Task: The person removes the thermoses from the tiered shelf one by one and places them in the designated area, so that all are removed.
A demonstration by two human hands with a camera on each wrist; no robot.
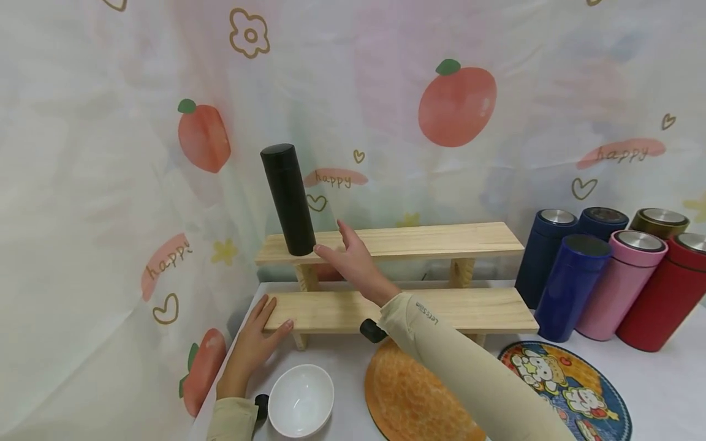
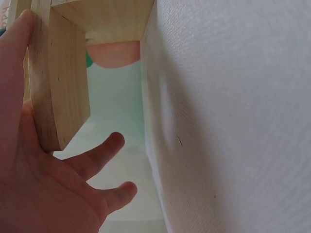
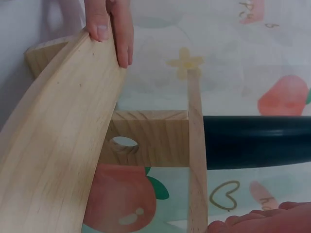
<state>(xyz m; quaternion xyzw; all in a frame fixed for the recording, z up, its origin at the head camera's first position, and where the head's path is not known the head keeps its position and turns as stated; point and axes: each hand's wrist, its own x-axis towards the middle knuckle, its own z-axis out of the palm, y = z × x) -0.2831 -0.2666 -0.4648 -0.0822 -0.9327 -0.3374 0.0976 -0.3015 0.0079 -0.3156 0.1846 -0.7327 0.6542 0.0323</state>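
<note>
A tall black thermos bottle [image 1: 288,199] stands upright near the left end of the upper shelf [image 1: 419,241] of a two-step wooden rack. Just right of its base is my right hand [image 1: 358,263], fingers spread and extended; a gap shows between them in the right wrist view, where the bottle [image 3: 257,141] lies sideways in the picture. My left hand [image 1: 254,343] rests on the left end of the lower shelf [image 1: 386,311], thumb over the top. From the left wrist, two straight fingers [image 2: 99,155] stick out past the plank's end [image 2: 58,82].
Several thermos bottles stand at the right, among them a pink one [image 1: 623,288] and a red one [image 1: 664,294]. In front of the rack are a white bowl [image 1: 301,401], a round bread-patterned mat [image 1: 413,392] and a cartoon mat [image 1: 601,386]. A printed curtain [image 1: 353,73] hangs behind.
</note>
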